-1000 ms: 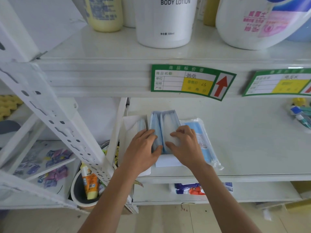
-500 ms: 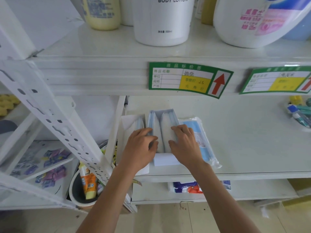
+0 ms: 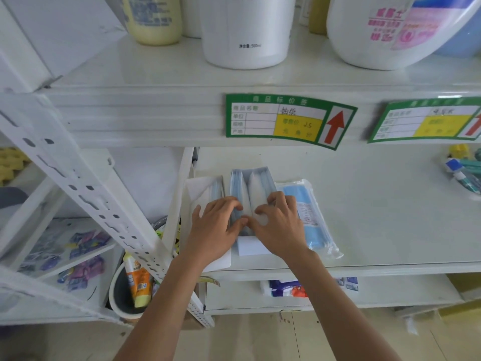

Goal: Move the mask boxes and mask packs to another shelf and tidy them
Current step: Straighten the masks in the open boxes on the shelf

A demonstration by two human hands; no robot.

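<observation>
I am pressing the masks down into the open mask box [image 3: 250, 194] on the shelf [image 3: 377, 217], my left hand [image 3: 216, 230] and right hand [image 3: 279, 230] curled onto them, squaring everything beside the mask pack [image 3: 309, 212]

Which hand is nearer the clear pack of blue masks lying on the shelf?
Right. The right hand rests on the open mask box, its outer edge against the mask pack. The left hand is on the box's far side from the pack.
</observation>
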